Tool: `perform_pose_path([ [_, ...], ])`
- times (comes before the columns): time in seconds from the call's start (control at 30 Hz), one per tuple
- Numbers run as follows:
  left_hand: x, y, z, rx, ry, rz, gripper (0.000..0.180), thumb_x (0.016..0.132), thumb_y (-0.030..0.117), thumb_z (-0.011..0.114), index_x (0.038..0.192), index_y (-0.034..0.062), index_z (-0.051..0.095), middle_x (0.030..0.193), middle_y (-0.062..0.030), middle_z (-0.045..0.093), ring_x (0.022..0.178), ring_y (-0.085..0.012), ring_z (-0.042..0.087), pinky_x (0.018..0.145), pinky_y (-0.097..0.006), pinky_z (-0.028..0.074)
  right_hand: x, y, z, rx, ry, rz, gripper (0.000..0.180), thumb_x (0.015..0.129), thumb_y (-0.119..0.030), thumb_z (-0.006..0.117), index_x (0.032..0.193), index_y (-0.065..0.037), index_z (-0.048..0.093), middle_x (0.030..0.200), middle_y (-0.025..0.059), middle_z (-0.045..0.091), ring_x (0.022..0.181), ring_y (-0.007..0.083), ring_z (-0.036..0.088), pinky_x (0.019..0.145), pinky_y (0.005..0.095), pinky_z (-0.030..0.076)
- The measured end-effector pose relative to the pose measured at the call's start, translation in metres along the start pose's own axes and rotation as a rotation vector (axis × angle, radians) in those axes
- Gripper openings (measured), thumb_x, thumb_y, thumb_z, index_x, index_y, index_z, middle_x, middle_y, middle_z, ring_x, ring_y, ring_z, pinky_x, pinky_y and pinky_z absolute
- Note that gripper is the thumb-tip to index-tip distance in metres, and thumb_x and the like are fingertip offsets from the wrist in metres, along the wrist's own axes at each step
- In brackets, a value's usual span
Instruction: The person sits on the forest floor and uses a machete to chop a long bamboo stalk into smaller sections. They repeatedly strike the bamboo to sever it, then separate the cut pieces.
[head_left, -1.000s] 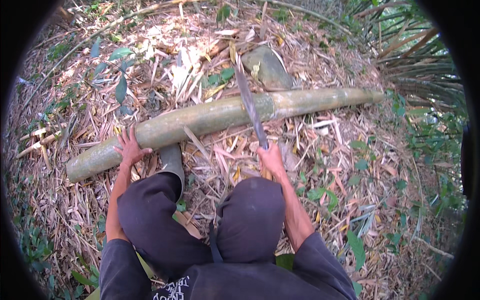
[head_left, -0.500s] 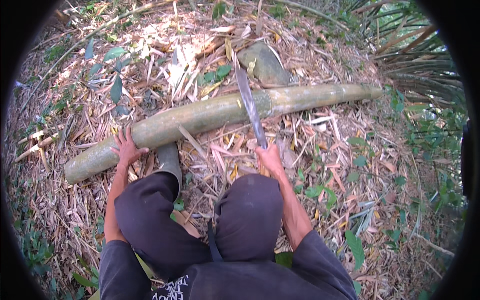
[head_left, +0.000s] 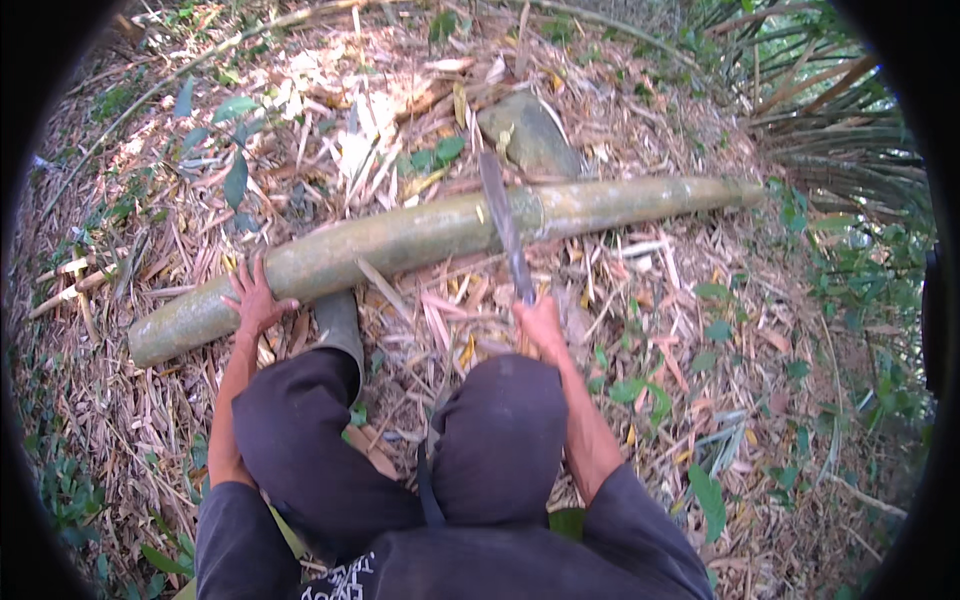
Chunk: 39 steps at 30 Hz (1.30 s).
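Observation:
A thick green-brown bamboo pole lies across the ground in front of my knees, its cut end at the left and its narrower end at the right. My left hand rests on its left part with the fingers spread. My right hand is closed round the handle of a machete, which the fist hides. The long dark blade crosses the pole near a node, right of its middle, with the tip just past the far side. Whether the edge touches the bamboo I cannot tell.
A grey-green rock sits just behind the pole. Dry bamboo leaves and sticks cover the ground. A dark boot stands under my left knee, close to the pole. Bamboo stems crowd the far right, and green plants grow at both sides.
My right hand has shifted slightly, and the machete's tip has come down and nearer to the pole. My left hand and the pole stay in place.

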<state>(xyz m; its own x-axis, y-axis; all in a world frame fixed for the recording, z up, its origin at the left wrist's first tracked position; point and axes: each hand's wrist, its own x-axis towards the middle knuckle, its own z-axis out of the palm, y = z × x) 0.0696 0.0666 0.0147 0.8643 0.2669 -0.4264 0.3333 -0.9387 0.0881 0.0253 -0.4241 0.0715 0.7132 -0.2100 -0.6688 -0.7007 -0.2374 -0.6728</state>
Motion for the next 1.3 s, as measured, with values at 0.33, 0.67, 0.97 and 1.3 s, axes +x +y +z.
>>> perform_pose_path([
  [0.33, -0.004, 0.013, -0.010, 0.007, -0.036, -0.009, 0.127, 0.053, 0.043, 0.088, 0.151, 0.0212, 0.010, 0.157, -0.0177, 0.006, 0.143, -0.0459, 0.002, 0.103, -0.076, 0.005, 0.001, -0.026, 0.012, 0.215, 0.267, -0.272, 0.014, 0.085, -0.010, 0.058, 0.076, -0.001, 0.053, 0.053, 0.0026, 0.052, 0.043, 0.0125, 0.053, 0.041, 0.0277, 0.041],
  [0.67, -0.006, 0.009, -0.006, 0.023, -0.013, -0.003, 0.126, 0.054, 0.044, 0.087, 0.151, 0.0184, 0.011, 0.157, -0.0177, 0.006, 0.143, -0.0459, 0.002, 0.103, -0.076, 0.005, -0.012, -0.091, -0.013, 0.199, 0.248, -0.335, 0.015, 0.086, -0.012, 0.058, 0.082, 0.002, 0.053, 0.059, 0.0043, 0.057, 0.043, 0.0126, 0.053, 0.038, 0.0286, 0.043],
  [0.97, 0.004, 0.013, -0.012, 0.029, -0.001, -0.010, 0.124, 0.056, 0.046, 0.086, 0.151, 0.0192, 0.012, 0.157, -0.0161, 0.007, 0.143, -0.0454, 0.002, 0.104, -0.074, 0.005, 0.010, 0.023, 0.008, -0.117, 0.105, 0.008, 0.020, 0.083, -0.011, 0.059, 0.066, -0.001, 0.054, 0.053, 0.0033, 0.054, 0.040, 0.0137, 0.052, 0.038, 0.0293, 0.041],
  [1.3, -0.006, 0.013, -0.009, 0.038, -0.027, -0.007, 0.122, 0.058, 0.043, 0.086, 0.151, 0.0171, 0.012, 0.157, -0.0165, 0.007, 0.143, -0.0448, 0.001, 0.103, -0.076, 0.007, -0.001, -0.086, -0.006, 0.427, 0.378, -0.428, 0.013, 0.083, -0.012, 0.059, 0.081, 0.001, 0.057, 0.058, 0.0033, 0.055, 0.046, 0.0124, 0.055, 0.043, 0.0293, 0.044],
])
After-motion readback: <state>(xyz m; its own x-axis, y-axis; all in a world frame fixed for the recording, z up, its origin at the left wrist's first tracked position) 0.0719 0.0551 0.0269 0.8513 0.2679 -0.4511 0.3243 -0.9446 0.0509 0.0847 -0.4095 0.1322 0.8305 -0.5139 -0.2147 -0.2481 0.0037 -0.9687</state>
